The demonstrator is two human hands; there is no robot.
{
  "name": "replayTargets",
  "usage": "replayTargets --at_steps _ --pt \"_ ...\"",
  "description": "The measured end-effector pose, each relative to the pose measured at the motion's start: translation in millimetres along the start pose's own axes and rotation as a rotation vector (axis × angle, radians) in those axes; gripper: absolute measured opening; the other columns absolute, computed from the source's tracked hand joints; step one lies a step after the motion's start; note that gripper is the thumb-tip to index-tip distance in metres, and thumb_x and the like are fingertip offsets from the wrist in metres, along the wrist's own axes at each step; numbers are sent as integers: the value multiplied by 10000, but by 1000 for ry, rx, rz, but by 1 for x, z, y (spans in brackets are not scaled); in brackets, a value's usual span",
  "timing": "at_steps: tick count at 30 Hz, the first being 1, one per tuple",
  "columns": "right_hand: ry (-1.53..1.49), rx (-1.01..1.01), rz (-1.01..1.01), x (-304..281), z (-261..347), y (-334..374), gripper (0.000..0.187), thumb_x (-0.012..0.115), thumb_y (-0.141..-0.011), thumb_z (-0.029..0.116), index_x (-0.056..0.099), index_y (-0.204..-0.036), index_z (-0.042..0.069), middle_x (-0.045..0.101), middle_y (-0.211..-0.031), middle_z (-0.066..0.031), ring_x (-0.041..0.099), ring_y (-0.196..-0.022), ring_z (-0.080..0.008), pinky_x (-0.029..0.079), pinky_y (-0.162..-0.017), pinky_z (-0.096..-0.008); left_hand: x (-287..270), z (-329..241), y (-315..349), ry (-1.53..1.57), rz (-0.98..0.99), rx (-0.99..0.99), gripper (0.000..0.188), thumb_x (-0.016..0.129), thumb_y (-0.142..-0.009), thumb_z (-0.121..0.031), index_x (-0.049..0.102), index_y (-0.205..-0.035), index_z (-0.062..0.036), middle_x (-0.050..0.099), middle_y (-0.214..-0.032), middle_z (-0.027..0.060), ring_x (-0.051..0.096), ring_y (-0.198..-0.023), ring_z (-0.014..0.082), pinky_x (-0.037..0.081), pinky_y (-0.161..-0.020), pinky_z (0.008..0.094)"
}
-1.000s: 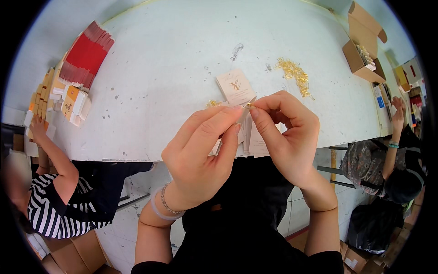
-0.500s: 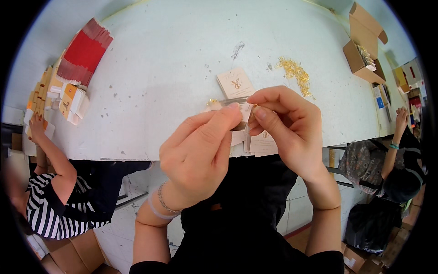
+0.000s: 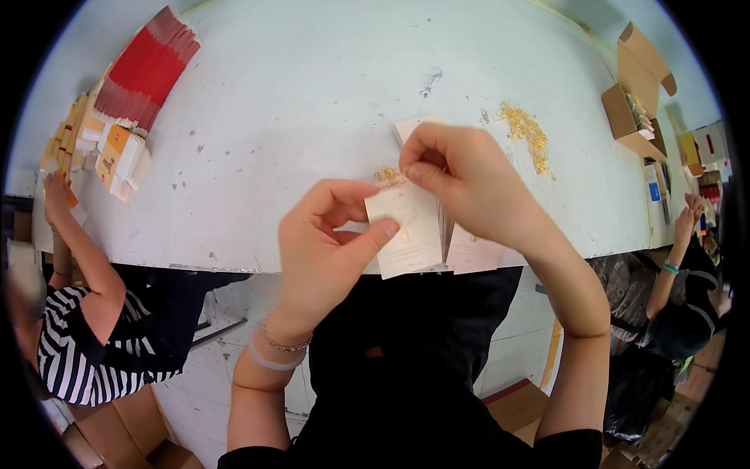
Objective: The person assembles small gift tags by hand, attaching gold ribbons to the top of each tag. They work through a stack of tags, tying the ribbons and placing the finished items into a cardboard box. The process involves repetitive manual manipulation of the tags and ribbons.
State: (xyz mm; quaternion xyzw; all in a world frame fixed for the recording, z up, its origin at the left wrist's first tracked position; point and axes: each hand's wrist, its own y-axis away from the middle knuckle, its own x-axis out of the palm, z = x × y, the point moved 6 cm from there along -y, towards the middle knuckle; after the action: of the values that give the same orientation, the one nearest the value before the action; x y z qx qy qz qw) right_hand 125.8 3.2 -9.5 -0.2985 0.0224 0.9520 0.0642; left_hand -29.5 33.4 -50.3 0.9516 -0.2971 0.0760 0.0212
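My left hand point(image 3: 324, 242) grips a cream printed card point(image 3: 404, 234) between thumb and fingers, its face tilted up toward me. At the card's top edge my right hand point(image 3: 465, 176) is closed in a pinch; what its fingertips hold is too small to make out. Behind the card lies a small heap of gold pieces point(image 3: 386, 173). More cream cards point(image 3: 473, 252) lie by the table's near edge, below my right hand. Another cream card stack point(image 3: 412, 125) is partly hidden behind my right hand.
A loose pile of small gold clips point(image 3: 527, 137) lies on the white table point(image 3: 312, 94) to the right. An open cardboard box point(image 3: 625, 117) stands far right. Red packets point(image 3: 148, 70) and white-orange boxes point(image 3: 121, 160) sit at the left. People work at both sides.
The card in my left hand has turned its printed face up and come nearer me. My right hand has moved slightly left and up to its top edge.
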Motion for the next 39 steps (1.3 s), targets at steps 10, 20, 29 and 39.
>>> replayTargets --at_steps 10,20,29,39 --pt "352 -129 -124 34 -18 -1 65 608 -802 -46 601 -838 7 552 -896 -109 584 -756 -282 477 -653 -355 -8 27 -3 -629 -18 153 315 762 -707 13 623 -989 -6 563 -926 49 527 -725 86 479 -517 200" --pt "334 -132 -285 -3 -47 -15 83 624 -792 19 629 -875 10 581 -958 -152 601 -861 -304 500 -711 -386 -4 23 -8 -789 -14 220 414 735 -696 -28 655 -1102 -38 512 -1095 56 484 -795 121 407 -538 216" --pt "360 363 -360 -118 -163 9 97 670 -813 71 651 -875 -1 622 -913 -119 610 -789 -216 486 -699 -346 1 3 -10 -824 -67 239 384 749 -728 -63 633 -1091 -16 507 -1112 93 522 -812 167 441 -601 263" --pt "-338 189 -444 -107 -132 40 85 669 -866 81 653 -859 -2 654 -780 -36 550 -679 -91 442 -624 -233 38 -19 -15 -707 -48 464 239 733 -766 -40 672 -997 -34 615 -976 70 546 -711 128 414 -519 224"
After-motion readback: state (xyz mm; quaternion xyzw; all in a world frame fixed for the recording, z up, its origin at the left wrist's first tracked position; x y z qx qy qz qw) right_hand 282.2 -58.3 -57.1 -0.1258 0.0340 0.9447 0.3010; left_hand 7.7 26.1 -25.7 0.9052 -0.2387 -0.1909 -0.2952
